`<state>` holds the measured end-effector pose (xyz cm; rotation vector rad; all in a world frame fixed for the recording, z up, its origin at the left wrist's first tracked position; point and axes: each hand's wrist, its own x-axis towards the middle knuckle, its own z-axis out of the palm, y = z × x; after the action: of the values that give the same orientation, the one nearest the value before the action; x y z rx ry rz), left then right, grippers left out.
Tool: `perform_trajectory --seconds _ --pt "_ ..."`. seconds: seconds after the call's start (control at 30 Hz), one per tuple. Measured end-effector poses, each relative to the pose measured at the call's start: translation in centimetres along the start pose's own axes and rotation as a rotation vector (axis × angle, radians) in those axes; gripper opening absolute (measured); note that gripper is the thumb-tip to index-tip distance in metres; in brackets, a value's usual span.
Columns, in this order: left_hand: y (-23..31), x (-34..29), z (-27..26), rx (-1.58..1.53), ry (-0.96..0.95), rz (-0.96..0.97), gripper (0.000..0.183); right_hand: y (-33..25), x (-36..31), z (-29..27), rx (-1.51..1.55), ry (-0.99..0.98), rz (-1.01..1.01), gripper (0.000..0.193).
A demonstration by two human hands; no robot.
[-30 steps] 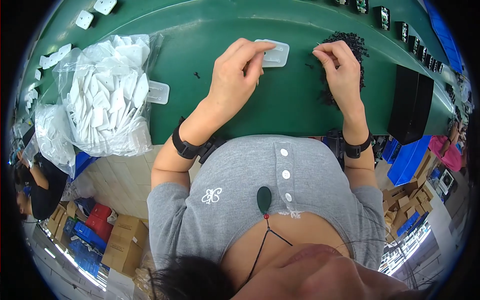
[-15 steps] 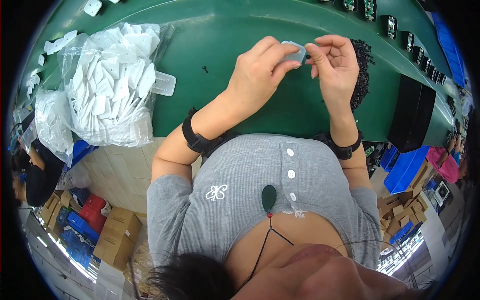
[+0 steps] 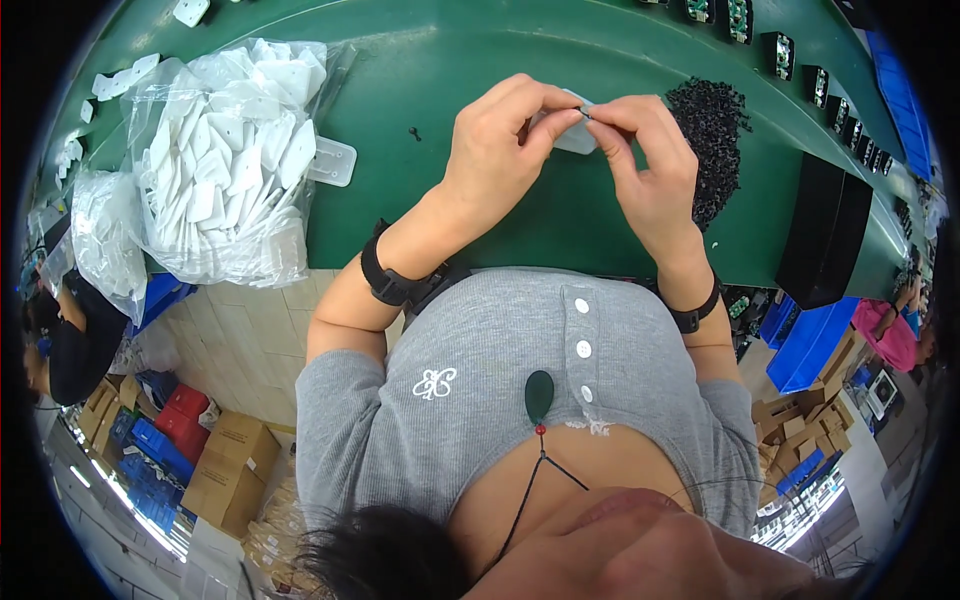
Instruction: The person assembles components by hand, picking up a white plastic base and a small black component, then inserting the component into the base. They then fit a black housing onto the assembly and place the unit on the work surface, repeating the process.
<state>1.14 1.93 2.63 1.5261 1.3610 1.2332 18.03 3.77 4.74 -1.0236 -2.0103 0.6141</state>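
Observation:
Above the green table, my left hand (image 3: 500,145) pinches a translucent white plastic plate (image 3: 577,137) with rounded corners. My right hand (image 3: 650,155) meets it at the plate's upper edge, thumb and forefinger closed on a small black part (image 3: 584,112). The two hands' fingertips nearly touch there; how the part sits against the plate is hidden by the fingers. Just right of my right hand lies a heap of small black parts (image 3: 715,140). One loose black part (image 3: 414,133) rests on the table left of my left hand.
A clear bag full of white plates (image 3: 230,170) lies at the left, with one plate (image 3: 334,162) beside its right edge. At the right stands a black box (image 3: 825,230). Black housings with green circuit boards (image 3: 780,55) line the far right of the green table (image 3: 450,60).
My right hand has moved left, bringing the small black part against the plate's edge. My left hand has shifted slightly left, and the plate is tilted differently.

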Motion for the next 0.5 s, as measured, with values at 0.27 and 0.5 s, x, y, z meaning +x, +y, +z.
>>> perform_trajectory --seconds 0.27,0.5 --pt "-0.3 -0.5 -0.8 -0.407 -0.113 -0.270 0.037 -0.1 -0.7 0.0 0.045 -0.057 0.131 0.010" --pt "-0.8 -0.9 -0.9 -0.589 -0.079 -0.364 0.025 0.8 -1.5 0.7 0.096 -0.039 0.289 0.007"
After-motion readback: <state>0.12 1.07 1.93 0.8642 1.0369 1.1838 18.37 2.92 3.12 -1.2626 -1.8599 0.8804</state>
